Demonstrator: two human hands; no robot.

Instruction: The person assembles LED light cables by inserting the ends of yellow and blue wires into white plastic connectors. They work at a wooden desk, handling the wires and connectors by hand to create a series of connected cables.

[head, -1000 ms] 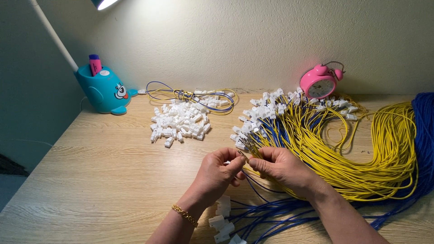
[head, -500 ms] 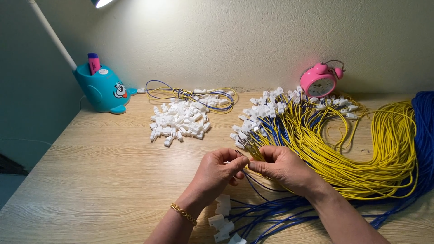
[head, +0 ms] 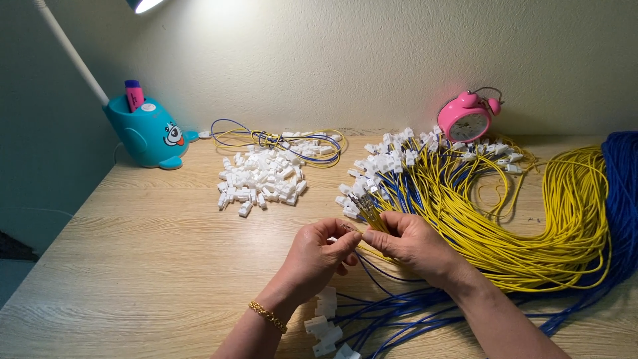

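Both hands pinched together on thin wire ends, low over the counter.

Left hand and right hand fingertip to fingertip, each grip closed on the wire ends, just in front of the big yellow wire bundle. Gold bracelet on the left wrist. Blue wires with white connectors fanned out beneath the hands, nearer the camera than the yellow bundle. White-tipped wire ends at the far end of that bundle. Loose heap of white connectors well to the left of it, a small coil of mixed wires behind the heap. Pink alarm clock behind the bundle by the wall; teal whale-shaped pen holder far left of it; dark blue wire bundle touching its right side.
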